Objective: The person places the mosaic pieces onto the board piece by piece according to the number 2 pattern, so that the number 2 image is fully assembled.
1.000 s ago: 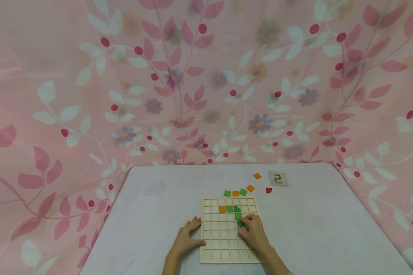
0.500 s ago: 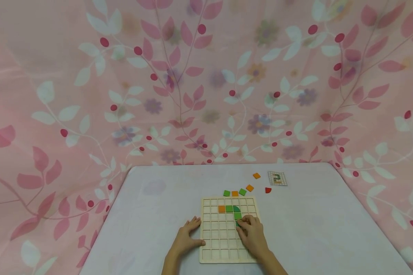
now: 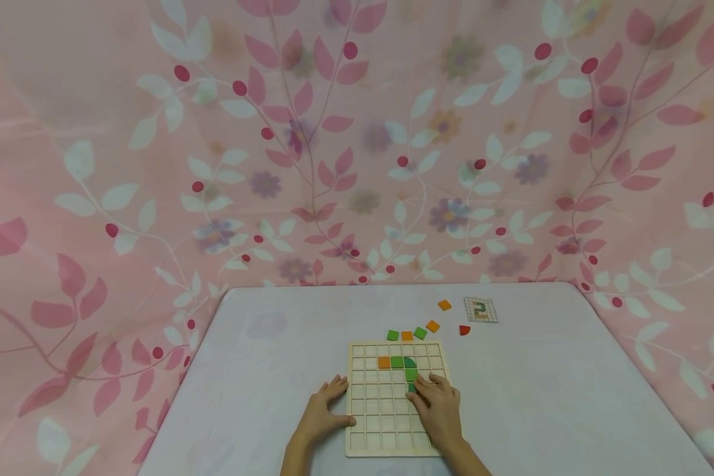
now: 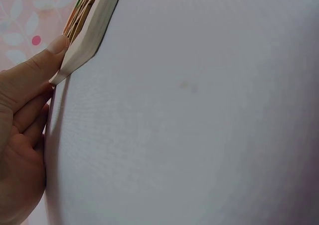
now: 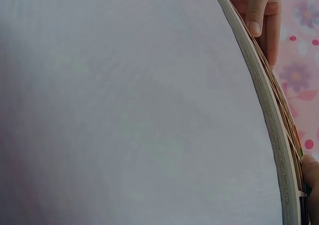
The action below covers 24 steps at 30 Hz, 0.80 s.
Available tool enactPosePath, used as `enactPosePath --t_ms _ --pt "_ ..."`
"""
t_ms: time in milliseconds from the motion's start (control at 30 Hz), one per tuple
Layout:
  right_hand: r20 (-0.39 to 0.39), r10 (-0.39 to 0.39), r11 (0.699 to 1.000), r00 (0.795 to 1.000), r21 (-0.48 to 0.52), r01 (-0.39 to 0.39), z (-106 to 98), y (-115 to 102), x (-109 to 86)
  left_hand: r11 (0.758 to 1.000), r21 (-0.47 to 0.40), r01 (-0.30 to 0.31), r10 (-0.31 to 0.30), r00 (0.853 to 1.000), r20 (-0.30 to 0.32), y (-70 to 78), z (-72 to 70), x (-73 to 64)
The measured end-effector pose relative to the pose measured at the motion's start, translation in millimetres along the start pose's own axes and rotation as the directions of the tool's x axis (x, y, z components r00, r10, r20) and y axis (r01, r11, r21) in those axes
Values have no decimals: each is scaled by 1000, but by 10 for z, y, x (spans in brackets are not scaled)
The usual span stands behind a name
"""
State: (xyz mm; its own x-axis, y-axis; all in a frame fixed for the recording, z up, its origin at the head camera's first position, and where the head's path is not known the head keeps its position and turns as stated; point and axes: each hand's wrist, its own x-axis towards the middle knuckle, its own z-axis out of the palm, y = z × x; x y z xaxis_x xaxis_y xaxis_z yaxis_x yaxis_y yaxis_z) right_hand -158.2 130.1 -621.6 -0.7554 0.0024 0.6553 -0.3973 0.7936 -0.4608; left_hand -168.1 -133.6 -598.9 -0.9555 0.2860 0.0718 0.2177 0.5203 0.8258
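Left hand [image 3: 323,413] relaxed, touching the grid board [image 3: 373,424] at its right; right hand [image 3: 439,408] pinches dark green tile [image 3: 412,388].

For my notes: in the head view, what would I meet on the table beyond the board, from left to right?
First green tile, first orange tile, second green tile, second orange tile, third orange tile, red wedge, printed card.

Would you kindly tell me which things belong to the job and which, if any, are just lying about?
Likely part of the job:
wooden grid board
inset tiles
dark green tile at the right hand
card showing a 2
loose square tiles
loose red quarter-circle tile

Merely surroundings, no obvious clutter:
white table
floral backdrop
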Motion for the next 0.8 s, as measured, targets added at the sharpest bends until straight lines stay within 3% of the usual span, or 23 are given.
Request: enactPosePath --t_ms 367,800 --pt "121 7 1000 993 -21 -4 -48 -62 -28 1000 -7 -4 4 1000 -10 -12 4 -7" --pt "147 18 999 989 -40 -12 4 -68 64 1000 -21 -12 12 1000 -10 -12 3 -14"
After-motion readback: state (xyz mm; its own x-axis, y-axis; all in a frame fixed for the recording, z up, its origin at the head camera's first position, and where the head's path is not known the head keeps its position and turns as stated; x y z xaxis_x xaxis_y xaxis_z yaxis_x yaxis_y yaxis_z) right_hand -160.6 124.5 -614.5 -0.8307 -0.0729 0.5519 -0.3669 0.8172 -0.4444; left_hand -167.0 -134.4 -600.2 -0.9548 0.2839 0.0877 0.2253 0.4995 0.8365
